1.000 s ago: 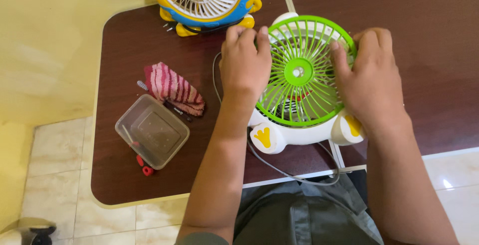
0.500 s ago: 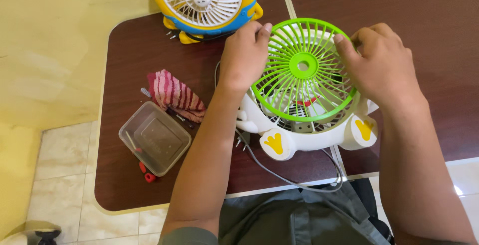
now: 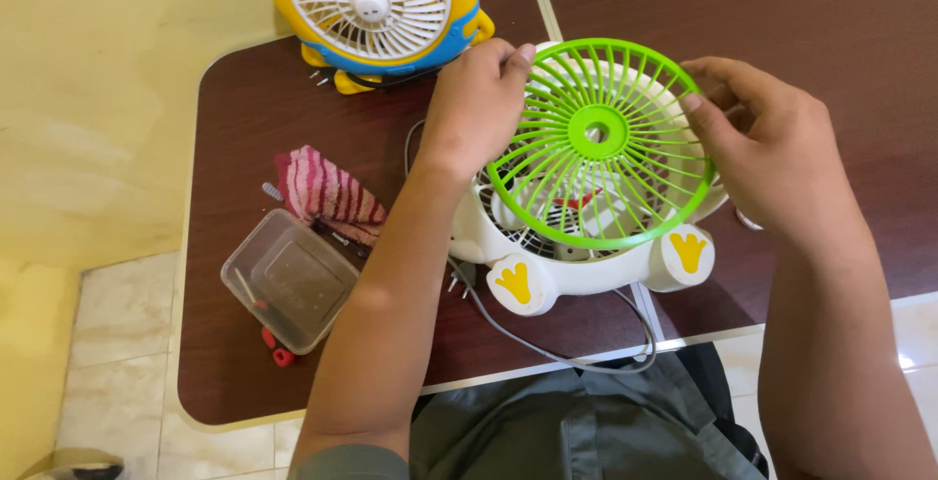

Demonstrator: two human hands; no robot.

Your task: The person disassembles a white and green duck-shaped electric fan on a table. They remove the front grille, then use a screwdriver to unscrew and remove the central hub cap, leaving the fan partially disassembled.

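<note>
Both hands [image 3: 479, 99] on green grille [image 3: 598, 138]

Bare bench [image 3: 831, 11] behind and right of white fan [image 3: 586, 245]: open passage there. Far left blocked by yellow fan [image 3: 371, 1], just beside left hand [image 3: 479, 99]. Left of forearm: striped cloth [image 3: 327, 192], clear plastic box [image 3: 288, 280], small red pieces [image 3: 277, 348] crowd bench. Grey cord [image 3: 547, 343] trails over near edge below fan. Green grille [image 3: 601, 143] spans gap between both hands; right hand [image 3: 772, 138] at its right rim.
</note>
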